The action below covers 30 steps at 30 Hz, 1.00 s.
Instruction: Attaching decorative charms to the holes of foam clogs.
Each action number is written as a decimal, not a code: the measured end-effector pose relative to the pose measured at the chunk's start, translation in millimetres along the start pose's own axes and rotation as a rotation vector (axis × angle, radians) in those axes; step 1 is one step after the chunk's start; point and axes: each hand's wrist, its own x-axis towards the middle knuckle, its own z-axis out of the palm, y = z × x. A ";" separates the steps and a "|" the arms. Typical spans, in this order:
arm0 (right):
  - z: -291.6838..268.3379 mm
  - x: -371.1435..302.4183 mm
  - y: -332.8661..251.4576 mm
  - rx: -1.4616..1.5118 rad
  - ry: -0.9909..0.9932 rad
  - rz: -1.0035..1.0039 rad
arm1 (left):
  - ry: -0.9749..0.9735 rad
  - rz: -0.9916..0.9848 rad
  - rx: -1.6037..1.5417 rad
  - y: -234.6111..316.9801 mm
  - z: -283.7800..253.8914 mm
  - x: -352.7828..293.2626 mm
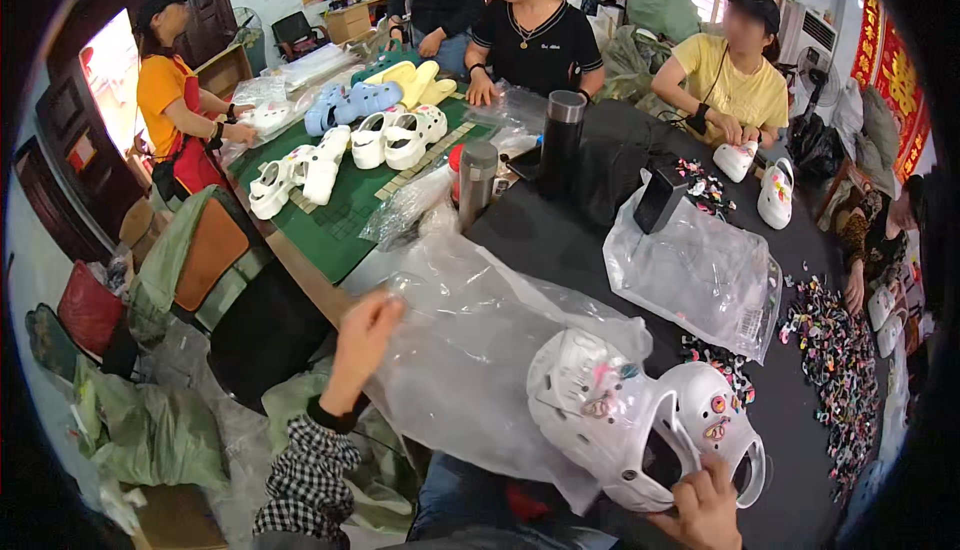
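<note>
Two white clogs with coloured shoe charms are close in front of me. The left clog point(565, 400) has its toe under the clear film of a plastic bag point(450, 360); the right clog point(712, 402) sits beside it, outside the film as far as I can see. My right hand point(705, 510) is closed on the heel end of the clogs at the near edge. At the far left corner of the bag, my left hand point(365, 340) is closed with its fingertips pinching the film.
Loose charms point(830, 370) cover the table's right side. Another clear bag point(690, 265) lies ahead, beside a black box point(660, 200). A grey tumbler point(478, 182) and black bottle point(562, 145) stand mid-table. White clogs point(322, 165) rest on a green mat point(330, 235). Several people work around.
</note>
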 end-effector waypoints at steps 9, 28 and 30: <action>-11.4 -42.0 17.0 -0.119 -0.155 -0.051 | -0.043 -0.053 0.094 -34.1 -34.0 45.8; -61.8 -58.5 14.1 0.200 -0.298 0.293 | 0.031 0.071 -0.062 63.7 -10.0 59.6; -87.8 -48.5 15.7 0.082 -0.221 0.366 | 0.113 0.289 -0.116 90.1 -8.3 56.7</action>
